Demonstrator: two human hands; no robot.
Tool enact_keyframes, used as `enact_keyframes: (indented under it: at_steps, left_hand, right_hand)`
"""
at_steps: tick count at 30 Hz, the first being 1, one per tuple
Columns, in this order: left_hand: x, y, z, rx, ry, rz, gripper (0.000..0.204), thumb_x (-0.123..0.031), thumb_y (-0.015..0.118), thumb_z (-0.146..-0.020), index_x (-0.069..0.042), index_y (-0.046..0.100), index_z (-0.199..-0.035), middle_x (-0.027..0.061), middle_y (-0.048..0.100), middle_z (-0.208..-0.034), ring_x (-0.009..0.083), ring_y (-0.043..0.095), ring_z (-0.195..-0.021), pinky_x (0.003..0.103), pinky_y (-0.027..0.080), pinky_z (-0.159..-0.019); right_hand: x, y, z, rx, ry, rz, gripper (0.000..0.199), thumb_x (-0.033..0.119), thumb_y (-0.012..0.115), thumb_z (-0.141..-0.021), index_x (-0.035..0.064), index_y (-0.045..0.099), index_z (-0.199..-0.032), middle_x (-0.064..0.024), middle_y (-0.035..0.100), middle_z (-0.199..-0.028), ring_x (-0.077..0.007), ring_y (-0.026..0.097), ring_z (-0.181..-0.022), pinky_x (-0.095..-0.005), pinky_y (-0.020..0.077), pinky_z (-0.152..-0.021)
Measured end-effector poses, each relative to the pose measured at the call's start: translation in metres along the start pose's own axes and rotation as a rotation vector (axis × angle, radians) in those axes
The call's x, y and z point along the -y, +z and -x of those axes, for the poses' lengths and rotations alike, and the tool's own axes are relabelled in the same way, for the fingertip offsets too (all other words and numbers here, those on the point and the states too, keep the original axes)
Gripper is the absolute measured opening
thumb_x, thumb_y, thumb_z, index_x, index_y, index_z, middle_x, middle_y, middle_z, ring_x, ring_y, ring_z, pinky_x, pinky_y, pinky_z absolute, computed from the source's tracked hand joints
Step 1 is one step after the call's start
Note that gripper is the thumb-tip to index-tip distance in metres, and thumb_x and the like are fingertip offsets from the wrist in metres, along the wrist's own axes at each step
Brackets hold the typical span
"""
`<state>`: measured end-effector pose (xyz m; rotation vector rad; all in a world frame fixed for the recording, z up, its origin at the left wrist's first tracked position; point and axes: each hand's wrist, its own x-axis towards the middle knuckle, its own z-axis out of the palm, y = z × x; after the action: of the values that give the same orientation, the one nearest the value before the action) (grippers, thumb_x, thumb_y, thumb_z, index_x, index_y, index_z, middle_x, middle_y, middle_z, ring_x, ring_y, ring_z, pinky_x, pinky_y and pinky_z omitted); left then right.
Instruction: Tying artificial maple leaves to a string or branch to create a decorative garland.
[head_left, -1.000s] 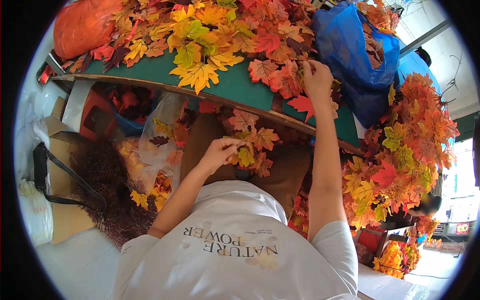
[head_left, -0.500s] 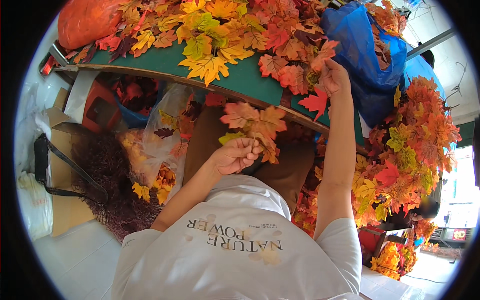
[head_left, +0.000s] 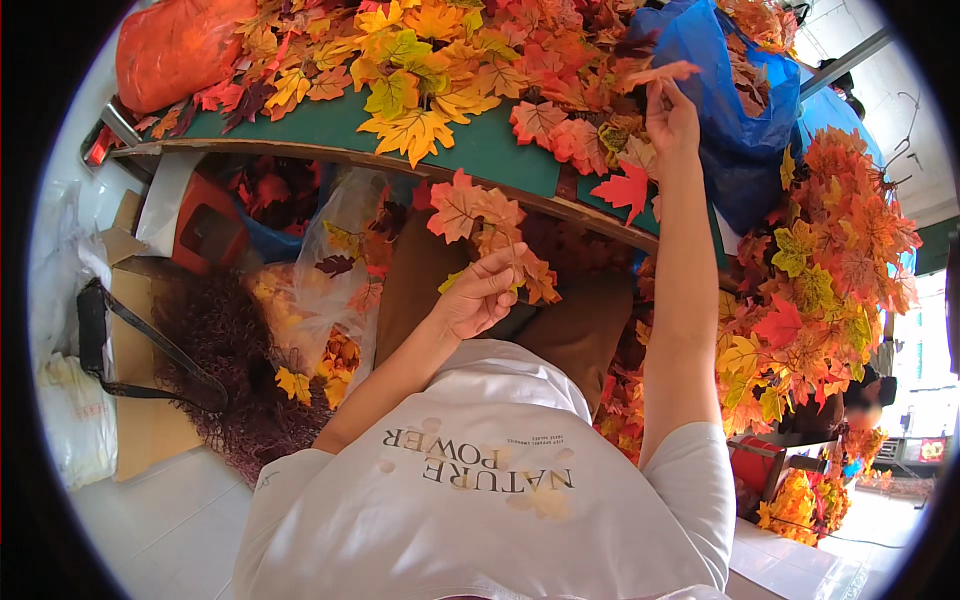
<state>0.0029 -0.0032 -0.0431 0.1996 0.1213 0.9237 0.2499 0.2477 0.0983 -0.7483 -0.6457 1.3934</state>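
My left hand (head_left: 482,293) is closed, pinching a small spray of artificial maple leaves (head_left: 480,215), orange-pink with a bit of yellow-green, above my lap. The stem between its fingers is mostly hidden. Out over the table's right part, my right hand (head_left: 672,118) pinches a single orange-pink artificial leaf (head_left: 660,74), seen nearly edge-on. Just below that hand a bright red leaf (head_left: 625,192) lies by the table edge. Beside it spreads the pile of yellow, orange and red leaves (head_left: 545,60) on the green tabletop (head_left: 330,122).
A blue plastic bag (head_left: 745,130) of leaves stands right of my right hand. Thick leaf bunches (head_left: 800,290) hang at the right. An orange-red bag (head_left: 180,50) sits at the table's far left. Dark purple twigs (head_left: 225,370) and a cardboard box (head_left: 145,440) are at lower left.
My right hand has risen slightly away from me, lifting its leaf, which has turned nearly edge-on. The left-hand spray has turned and shifted a little left; its fingers have straightened somewhat.
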Motion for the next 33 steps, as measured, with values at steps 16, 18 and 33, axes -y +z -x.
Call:
enact_keyframes:
  at_steps: [16, 18, 33]
  left_hand:
    - [-0.008, 0.021, 0.005, -0.156, 0.165, -0.204, 0.021, -0.003, 0.057, -0.088, -0.004, 0.058, -0.109, 0.0040, 0.060, -0.097, 0.0123, 0.064, -0.077, 0.025, 0.059, -0.066]
    - [-0.011, 0.033, 0.006, -0.211, 0.199, -0.252, 0.033, -0.003, 0.059, -0.087, 0.000, 0.053, -0.119, 0.0027, 0.060, -0.085, 0.0122, 0.064, -0.074, 0.024, 0.058, -0.067]
    - [0.003, 0.037, 0.001, -0.355, 0.415, -0.469, 0.042, 0.004, 0.059, -0.083, -0.002, 0.051, -0.124, 0.0055, 0.061, -0.078, 0.0131, 0.061, -0.066, 0.023, 0.053, -0.058]
  right_hand:
    - [-0.051, 0.022, 0.109, 0.165, 0.240, -0.006, 0.010, 0.003, 0.056, -0.088, -0.0044, 0.058, -0.095, -0.0081, 0.064, -0.086, -0.0137, 0.065, -0.074, -0.0194, 0.0565, -0.069]
    - [-0.071, 0.020, 0.151, 0.217, 0.142, 0.166, 0.010, 0.006, 0.060, -0.087, -0.0026, 0.060, -0.094, -0.0068, 0.064, -0.085, -0.0122, 0.064, -0.074, -0.0180, 0.0547, -0.065]
    - [-0.159, -0.004, 0.250, -0.053, 0.218, -0.112, 0.012, 0.005, 0.063, -0.085, -0.0012, 0.065, -0.096, -0.0072, 0.066, -0.084, -0.0118, 0.063, -0.067, -0.0202, 0.0526, -0.058]
